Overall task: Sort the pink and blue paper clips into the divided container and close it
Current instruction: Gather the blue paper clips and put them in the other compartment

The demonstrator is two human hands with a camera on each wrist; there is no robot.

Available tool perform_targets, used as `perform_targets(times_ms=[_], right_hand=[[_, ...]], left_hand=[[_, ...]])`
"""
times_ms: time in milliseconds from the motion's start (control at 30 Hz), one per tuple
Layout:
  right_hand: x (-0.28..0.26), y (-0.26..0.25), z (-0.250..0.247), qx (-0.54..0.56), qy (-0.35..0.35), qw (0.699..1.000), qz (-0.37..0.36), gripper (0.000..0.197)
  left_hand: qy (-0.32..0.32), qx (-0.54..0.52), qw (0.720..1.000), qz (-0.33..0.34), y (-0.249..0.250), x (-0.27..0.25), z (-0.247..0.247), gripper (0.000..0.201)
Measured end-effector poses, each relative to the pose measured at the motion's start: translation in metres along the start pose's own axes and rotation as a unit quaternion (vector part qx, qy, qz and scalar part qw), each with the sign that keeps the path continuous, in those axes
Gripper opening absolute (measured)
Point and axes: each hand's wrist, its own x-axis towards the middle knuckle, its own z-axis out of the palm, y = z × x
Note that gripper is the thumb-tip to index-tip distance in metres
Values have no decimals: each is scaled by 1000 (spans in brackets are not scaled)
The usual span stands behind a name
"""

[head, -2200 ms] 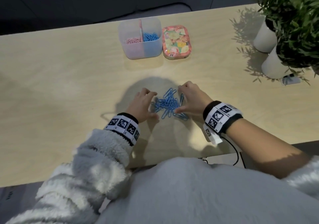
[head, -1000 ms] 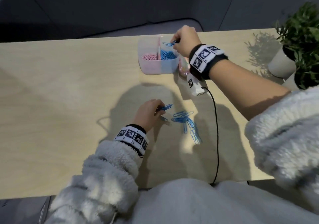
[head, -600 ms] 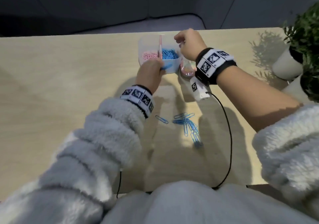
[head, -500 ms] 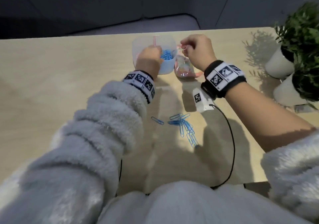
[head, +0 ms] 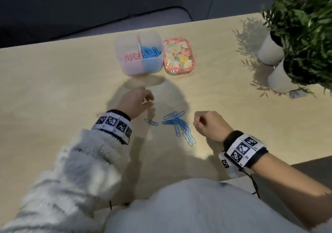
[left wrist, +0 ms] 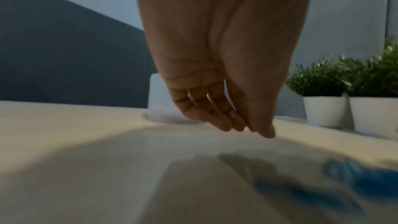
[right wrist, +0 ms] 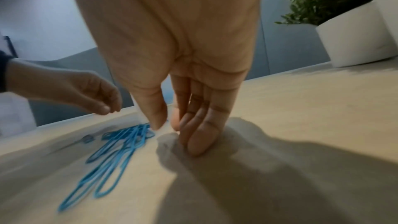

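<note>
Blue clips (head: pixel 179 126) lie lengthwise toward the person, both hands' (head: pixel 133 101) grip loose, empty

head overhead, wrists low, table-level

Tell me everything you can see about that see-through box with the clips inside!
The divided container is a squarish, frosted, plastic-looking tub with rounded corners, standing upright and open on the wooden table. A pink divider splits it: pink clips lie left, blue clips right. The flowery lid lies beside it; neither hand touches it.
</note>
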Motion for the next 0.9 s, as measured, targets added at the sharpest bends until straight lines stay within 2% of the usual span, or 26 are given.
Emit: perform_targets(times_ms=[67,100,167,267,333,433,667,800,900], right_hand=[[-3,-4,9,11,12,1000,-14,15],[-3,-6,13,4,9,1000,-26,25],[-2,-13,18,-21,-2,999,-40,46],[0,-21,27,-15,10,998,-52,55],[2,-25,33,-20,31,997,-61,48],[9,-32,36,-27,68,996,-58,28],[12,-39,36,-1,82,997,-7,5],[13,-38,33,-25,60,998,-7,2],[13,-25,27,3,59,998,-3,13]], left_hand=[[-37,-22,999,-7,-9,-23,16,15],[-38,-28,999,-5,-12,-32,22,15],[-24,-42,999,-14,-17,-43,35,11],[-1,-37,999,-35,-14,-49,50,9],[-2,-30,999,-21,-4,-50,59,9],[1,-43,999,7,17,-47,68,12],[24,4,1000,-15,46,-37,85,45],[45,9,999,-27,46,-36,83,31],[51,15,998,-36,38,-39,79,25]])
